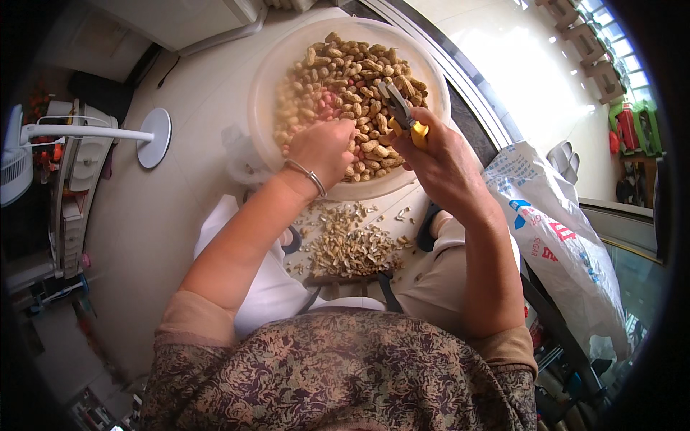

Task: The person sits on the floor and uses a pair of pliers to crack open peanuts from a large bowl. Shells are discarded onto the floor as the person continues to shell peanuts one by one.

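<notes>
A wide translucent plastic basin (260, 102) holds a heap of unshelled peanuts (366, 67). Pinkish-red shelled kernels (328, 103) lie among them towards the left. My right hand (439, 153) grips pliers (398, 102) with yellow handles over the basin's right side, jaws pointing away from me and apart, with no nut visible between them. Low over the near part of the heap, my left hand (326, 148) has its fingers curled downward. A bracelet (306, 175) circles that wrist. What the left fingertips hold, if anything, is hidden.
Broken peanut shells (350, 250) are piled on the tiled floor between my feet. A white woven sack (560, 237) bearing print leans at the right. To the left stands a white fan on a round base (154, 138). A door track (458, 64) runs beyond the basin.
</notes>
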The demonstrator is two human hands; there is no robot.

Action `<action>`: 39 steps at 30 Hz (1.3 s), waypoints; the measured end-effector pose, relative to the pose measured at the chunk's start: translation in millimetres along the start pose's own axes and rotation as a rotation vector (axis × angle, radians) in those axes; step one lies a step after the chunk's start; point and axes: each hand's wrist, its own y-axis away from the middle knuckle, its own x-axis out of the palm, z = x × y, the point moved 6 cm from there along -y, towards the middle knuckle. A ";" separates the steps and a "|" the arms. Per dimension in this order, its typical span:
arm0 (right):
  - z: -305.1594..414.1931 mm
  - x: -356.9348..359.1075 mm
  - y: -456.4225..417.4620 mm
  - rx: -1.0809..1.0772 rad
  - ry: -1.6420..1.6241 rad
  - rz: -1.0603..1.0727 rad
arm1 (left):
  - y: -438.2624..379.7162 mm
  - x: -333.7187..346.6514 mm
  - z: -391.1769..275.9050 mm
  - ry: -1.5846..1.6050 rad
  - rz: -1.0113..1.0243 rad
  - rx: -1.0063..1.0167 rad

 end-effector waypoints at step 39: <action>14.7 10.4 3.4 -0.054 0.385 0.013 | 6.2 -81.0 -21.5 0.978 -0.087 0.066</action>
